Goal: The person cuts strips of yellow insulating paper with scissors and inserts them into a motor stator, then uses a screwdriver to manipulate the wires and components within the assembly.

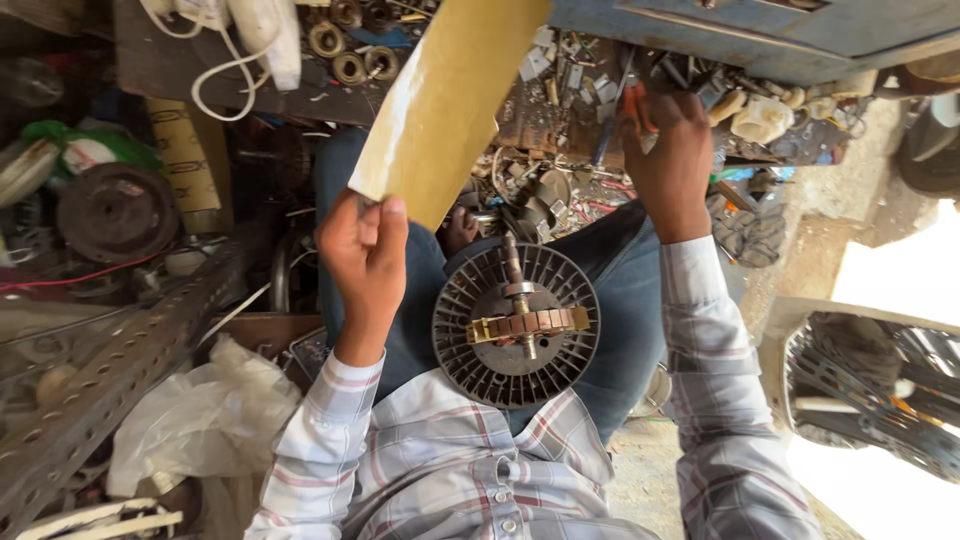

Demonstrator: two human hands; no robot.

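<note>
Yellow-brown insulation sheet [440, 100] pinched at its lower corner in the left hand [365, 250], up-left of the finned rotor [515, 325] on the lap | right hand [670, 150] closed on orange-handled tool [640, 105], above-right of rotor | best kept taut, sheet flat.

Plaid shirt, white with red and grey lines, buttoned cuffs; blue jeans.

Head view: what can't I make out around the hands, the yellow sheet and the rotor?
- Yellow sheet: upper part cut off by the top edge.
- Right hand: fingers buried in bench clutter; the orange thing it grips is mostly hidden.
- Left hand: pinches the sheet's lower corner; its palm faces away.
- Rotor: underside hidden, resting on the lap.
</note>
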